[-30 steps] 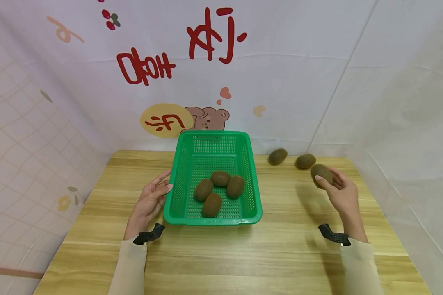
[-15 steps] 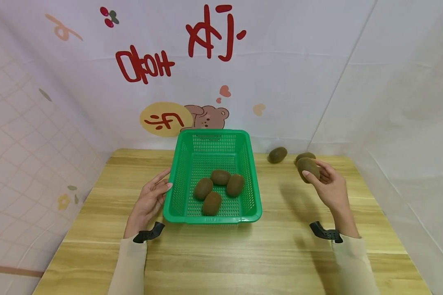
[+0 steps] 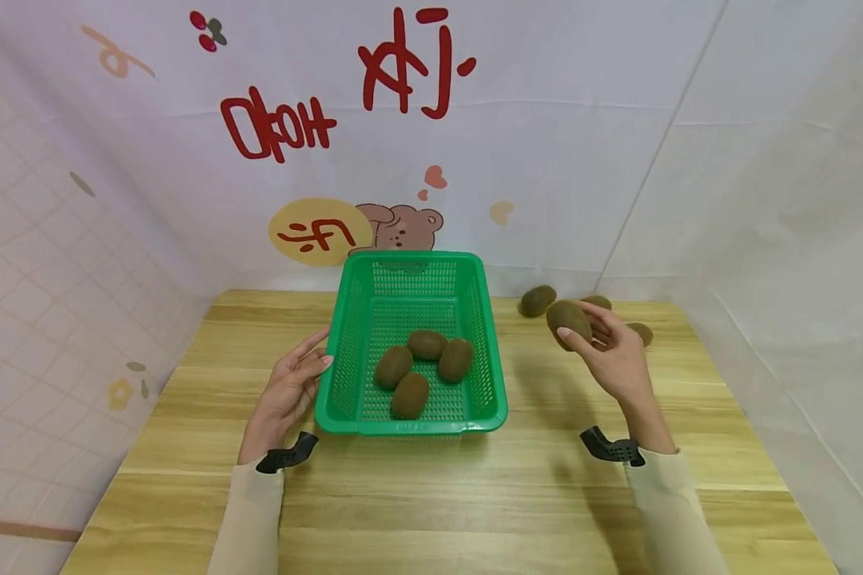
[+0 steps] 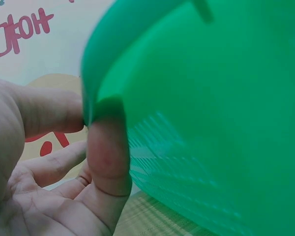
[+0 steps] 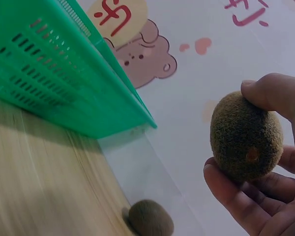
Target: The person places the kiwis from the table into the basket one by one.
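My right hand (image 3: 614, 359) holds a brown, fuzzy kiwi (image 3: 569, 325) between thumb and fingers, raised over the table to the right of the basket. In the right wrist view the kiwi (image 5: 246, 136) shows a small pale scar, and the thumb lies over its top. A green plastic basket (image 3: 504, 399) with slotted walls stands in the middle, several kiwis (image 3: 410, 396) grouped in its near half. At its left side my left hand (image 3: 291, 391) pinches the rim. The left wrist view shows thumb and a finger (image 4: 108, 152) on either side of the rim (image 4: 91, 73).
Along the table's back right lie three more kiwis: one near the wall (image 3: 538, 300), another kiwi (image 3: 598, 303) partly behind my right hand, and a third kiwi (image 3: 642, 333) beside that hand. White printed cloth (image 3: 546, 160) closes off the wooden table (image 3: 431, 503) at back and sides.
My right hand has carried the kiwi leftward, closer to the basket, uncovering a kiwi on the table behind it. My left hand stays at the basket's rim.
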The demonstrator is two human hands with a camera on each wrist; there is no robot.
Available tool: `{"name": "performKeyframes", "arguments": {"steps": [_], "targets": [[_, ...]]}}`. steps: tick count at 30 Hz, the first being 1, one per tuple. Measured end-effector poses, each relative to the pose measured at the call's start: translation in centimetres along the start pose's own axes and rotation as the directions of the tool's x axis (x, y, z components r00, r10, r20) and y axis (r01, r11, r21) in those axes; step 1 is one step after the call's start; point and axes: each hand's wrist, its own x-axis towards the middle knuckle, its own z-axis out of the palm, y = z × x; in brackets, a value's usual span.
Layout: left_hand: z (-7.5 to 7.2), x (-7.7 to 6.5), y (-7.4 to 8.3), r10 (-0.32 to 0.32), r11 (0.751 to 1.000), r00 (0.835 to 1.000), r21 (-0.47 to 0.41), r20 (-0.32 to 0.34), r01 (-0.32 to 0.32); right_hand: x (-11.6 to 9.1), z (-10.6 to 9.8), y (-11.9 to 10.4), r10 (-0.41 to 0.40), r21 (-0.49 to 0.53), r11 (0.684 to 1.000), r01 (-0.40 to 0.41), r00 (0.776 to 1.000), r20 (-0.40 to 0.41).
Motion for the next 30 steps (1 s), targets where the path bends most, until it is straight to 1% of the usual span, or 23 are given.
{"name": "performKeyframes", "arguments": {"steps": [7, 14, 19, 23, 26, 30], "targets": [[-0.1, 0.1, 0.1, 0.005, 1.000, 1.000, 0.011, 0.002, -0.005, 0.2, 1.6, -1.2, -0.035, -0.009, 0.999, 0.036, 0.998, 0.060], [-0.1, 0.1, 0.1, -0.011, 1.000, 1.000, 0.004, -0.005, 0.011, 0.2, 3.5, -2.4, -0.062, 0.020, 0.998, 0.060, 0.990, 0.127], [-0.1, 0.2, 0.1, -0.006, 1.000, 1.000, 0.007, -0.008, 0.006, 0.2, 5.0, -3.1, -0.143, 0.028, 0.990, 0.140, 0.978, 0.151], [0.0, 0.2, 0.1, 0.006, 1.000, 1.000, -0.008, 0.013, -0.005, 0.2, 6.0, -3.5, -0.207, 0.052, 0.978, 0.201, 0.965, 0.162], [0.0, 0.2, 0.2, 0.007, 1.000, 1.000, -0.013, 0.016, -0.006, 0.2, 6.7, -3.9, -0.241, 0.050, 0.971, 0.236, 0.952, 0.188], [0.0, 0.2, 0.2, 0.006, 1.000, 1.000, -0.005, 0.009, -0.006, 0.0, 7.5, -4.3, -0.262, 0.042, 0.965, 0.260, 0.938, 0.227]]}}
